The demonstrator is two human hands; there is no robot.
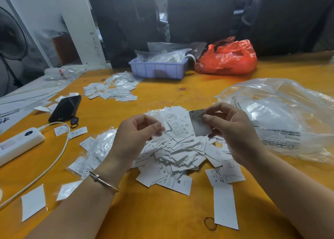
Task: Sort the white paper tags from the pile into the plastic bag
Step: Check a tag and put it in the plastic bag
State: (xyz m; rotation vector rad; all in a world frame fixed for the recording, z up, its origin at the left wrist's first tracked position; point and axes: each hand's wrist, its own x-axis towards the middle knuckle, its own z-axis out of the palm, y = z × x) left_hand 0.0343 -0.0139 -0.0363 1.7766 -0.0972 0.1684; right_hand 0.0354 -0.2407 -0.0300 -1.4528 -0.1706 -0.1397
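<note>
Both hands up over the pile (pixel 177 148): right hand (pixel 233 128) pinches a tag (pixel 199 124) by its top corner, long axis hanging down; left hand (pixel 137 133) pinches a clear sleeve. Plastic bag (pixel 282 119) lies just right, nearer the right hand — short carry imo.
</note>
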